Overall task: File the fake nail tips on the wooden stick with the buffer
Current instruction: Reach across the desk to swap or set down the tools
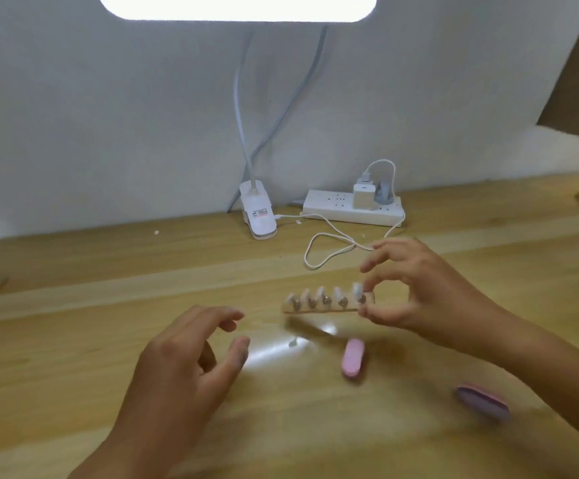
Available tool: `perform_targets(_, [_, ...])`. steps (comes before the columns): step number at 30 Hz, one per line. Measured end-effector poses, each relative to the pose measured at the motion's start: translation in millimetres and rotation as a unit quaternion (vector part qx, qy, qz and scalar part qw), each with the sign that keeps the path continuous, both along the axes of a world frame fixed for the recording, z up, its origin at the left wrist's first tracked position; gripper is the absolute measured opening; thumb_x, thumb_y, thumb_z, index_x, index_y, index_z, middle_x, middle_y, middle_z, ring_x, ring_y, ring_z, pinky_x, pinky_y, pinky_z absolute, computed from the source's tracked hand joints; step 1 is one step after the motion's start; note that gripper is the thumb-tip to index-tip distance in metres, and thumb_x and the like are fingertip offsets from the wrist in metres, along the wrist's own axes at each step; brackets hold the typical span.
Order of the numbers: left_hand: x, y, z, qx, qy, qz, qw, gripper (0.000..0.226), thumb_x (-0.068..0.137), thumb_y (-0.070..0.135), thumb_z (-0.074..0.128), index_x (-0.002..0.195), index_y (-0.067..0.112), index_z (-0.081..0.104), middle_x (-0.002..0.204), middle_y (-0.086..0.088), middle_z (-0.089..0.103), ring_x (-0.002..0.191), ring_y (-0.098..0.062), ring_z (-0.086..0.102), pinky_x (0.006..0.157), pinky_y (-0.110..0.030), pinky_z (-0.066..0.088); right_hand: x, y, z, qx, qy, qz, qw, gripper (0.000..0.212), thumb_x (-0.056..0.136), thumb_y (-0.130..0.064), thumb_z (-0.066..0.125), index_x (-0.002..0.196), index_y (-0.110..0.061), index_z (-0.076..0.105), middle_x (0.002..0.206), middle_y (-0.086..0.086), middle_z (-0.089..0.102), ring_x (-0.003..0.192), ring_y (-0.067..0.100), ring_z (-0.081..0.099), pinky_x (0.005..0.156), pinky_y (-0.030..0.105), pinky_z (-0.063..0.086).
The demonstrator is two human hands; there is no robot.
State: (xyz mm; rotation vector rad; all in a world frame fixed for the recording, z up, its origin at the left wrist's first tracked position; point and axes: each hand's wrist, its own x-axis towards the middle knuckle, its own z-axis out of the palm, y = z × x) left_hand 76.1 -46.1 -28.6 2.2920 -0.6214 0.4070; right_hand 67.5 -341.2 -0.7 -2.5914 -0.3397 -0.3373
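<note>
Head view: our right hand (419, 295) pinches the wooden stick (315, 308) by its right end, long axis left to right above the bench (73, 340). Our left hand (184, 368) hangs open, empty, nearer its free end. The pink buffer (352, 357) lies between.

The light wooden tabletop (73, 340) lies open at the left and lower middle. Right of centre, a wooden stick of white nail tips (315, 308), a pink oval buffer (353, 357) and, lower right, a purple oval buffer (481, 404) are in the way. A white cable loop (329, 252), white power strip (333, 207) and white lamp clip (258, 216) crowd the upper middle.
</note>
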Motion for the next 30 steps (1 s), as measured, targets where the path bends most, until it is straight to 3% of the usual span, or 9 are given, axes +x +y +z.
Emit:
perform_targets(3, [10, -33, 1, 0.018, -0.017, -0.036, 0.999, 0.031, 0.079, 0.043, 0.052, 0.092, 0.024, 0.072, 0.087, 0.019, 0.063, 0.067, 0.003, 0.058, 0.060, -0.014, 0.048, 2, -65, 0, 0.050, 0.002, -0.151, 0.987, 0.016, 0.069, -0.019, 0.091, 0.075, -0.017, 0.076, 0.096, -0.013, 0.069, 0.106, 0.018, 0.058, 0.090, 0.023, 0.036])
perform_targets(6, [19, -81, 0, 0.042, -0.031, -0.102, 0.993, 0.019, 0.080, 0.032, 0.061, 0.088, 0.022, 0.074, 0.090, 0.013, 0.065, 0.079, 0.001, 0.058, 0.068, -0.010, 0.046, -9, -131, -13, 0.086, -0.004, -0.293, 0.952, 0.015, 0.072, -0.021, 0.090, 0.075, -0.015, 0.076, 0.095, -0.011, 0.069, 0.087, 0.001, 0.059, 0.075, 0.010, 0.037])
perform_targets(9, [27, -141, 0, 0.075, -0.028, -0.178, 0.981, 0.016, 0.076, 0.025, 0.069, 0.092, 0.026, 0.073, 0.098, 0.014, 0.064, 0.086, -0.004, 0.062, 0.068, -0.021, 0.050, -14, -180, -25, 0.087, 0.023, -0.431, 0.898, 0.017, 0.080, -0.030, 0.084, 0.081, -0.016, 0.075, 0.106, 0.002, 0.072, 0.095, 0.017, 0.063, 0.076, 0.027, 0.041])
perform_targets(12, [38, -206, -3, 0.095, -0.004, -0.248, 0.964, 0.027, 0.087, 0.033, 0.060, 0.114, 0.030, 0.066, 0.125, 0.017, 0.052, 0.110, -0.003, 0.050, 0.087, -0.018, 0.042, -4, -215, -35, 0.068, 0.052, -0.524, 0.847, 0.029, 0.087, -0.037, 0.074, 0.076, -0.011, 0.069, 0.095, 0.012, 0.072, 0.089, 0.033, 0.064, 0.072, 0.037, 0.047])
perform_targets(14, [47, -244, -9, 0.085, 0.011, -0.283, 0.955, 0.031, 0.091, 0.030, 0.056, 0.121, 0.025, 0.062, 0.136, 0.011, 0.046, 0.117, -0.008, 0.048, 0.094, -0.022, 0.041, 10, -234, -37, 0.040, 0.074, -0.549, 0.831, 0.034, 0.090, -0.041, 0.065, 0.079, -0.009, 0.069, 0.089, 0.016, 0.069, 0.087, 0.035, 0.064, 0.067, 0.036, 0.045])
perform_targets(18, [65, -297, -21, 0.082, 0.005, -0.299, 0.951, 0.032, 0.092, 0.024, 0.055, 0.122, 0.018, 0.062, 0.136, 0.002, 0.048, 0.118, -0.018, 0.049, 0.095, -0.025, 0.040, 44, -265, -34, 0.028, 0.078, -0.577, 0.813, 0.038, 0.096, -0.040, 0.058, 0.083, -0.004, 0.059, 0.103, 0.020, 0.068, 0.097, 0.037, 0.063, 0.065, 0.033, 0.033])
perform_targets(21, [75, -311, -29, 0.070, -0.003, -0.283, 0.957, 0.026, 0.091, 0.021, 0.056, 0.115, 0.014, 0.064, 0.133, -0.003, 0.050, 0.109, -0.024, 0.053, 0.094, -0.030, 0.040, 67, -290, -31, 0.014, 0.107, -0.578, 0.809, 0.034, 0.098, -0.040, 0.054, 0.096, -0.007, 0.059, 0.116, 0.022, 0.066, 0.106, 0.039, 0.062, 0.071, 0.034, 0.038])
perform_targets(25, [74, -310, -38, 0.056, -0.037, -0.283, 0.957, 0.022, 0.088, 0.022, 0.057, 0.105, 0.013, 0.066, 0.119, -0.002, 0.058, 0.098, -0.024, 0.054, 0.086, -0.034, 0.043, 86, -321, -34, 0.006, 0.151, -0.612, 0.776, 0.052, 0.102, -0.040, 0.052, 0.132, 0.002, 0.055, 0.136, 0.023, 0.057, 0.124, 0.040, 0.055, 0.092, 0.040, 0.046])
perform_targets(30, [78, -312, -39, 0.049, -0.023, -0.287, 0.957, 0.019, 0.087, 0.021, 0.058, 0.102, 0.014, 0.066, 0.114, 0.001, 0.059, 0.097, -0.021, 0.053, 0.086, -0.035, 0.043, 99, -356, -38, 0.013, 0.146, -0.611, 0.778, 0.033, 0.099, -0.014, 0.054, 0.123, 0.006, 0.060, 0.127, 0.031, 0.059, 0.119, 0.047, 0.055, 0.091, 0.050, 0.044])
